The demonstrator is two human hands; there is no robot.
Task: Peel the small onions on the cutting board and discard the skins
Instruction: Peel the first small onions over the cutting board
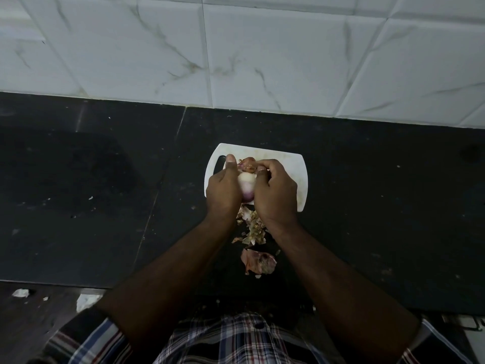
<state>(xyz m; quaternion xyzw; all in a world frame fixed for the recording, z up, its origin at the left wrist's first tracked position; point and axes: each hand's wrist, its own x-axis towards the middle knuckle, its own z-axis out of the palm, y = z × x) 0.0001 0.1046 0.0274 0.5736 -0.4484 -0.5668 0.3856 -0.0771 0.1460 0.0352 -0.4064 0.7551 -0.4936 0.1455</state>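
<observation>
Nearest to the person, a large reddish skin (258, 261) lies on the black counter (380, 206). A little farther, a heap of small dry skins (250, 227) lies between the two wrists. Farther still, above the near edge of the white cutting board (296, 166), both hands hold one onion (247, 185) between them. The left hand (223, 189) grips its left side, thumb pointing far. The right hand (275, 195) grips its right side, and its fingertips pinch a loose skin piece (248, 164) at the far end.
</observation>
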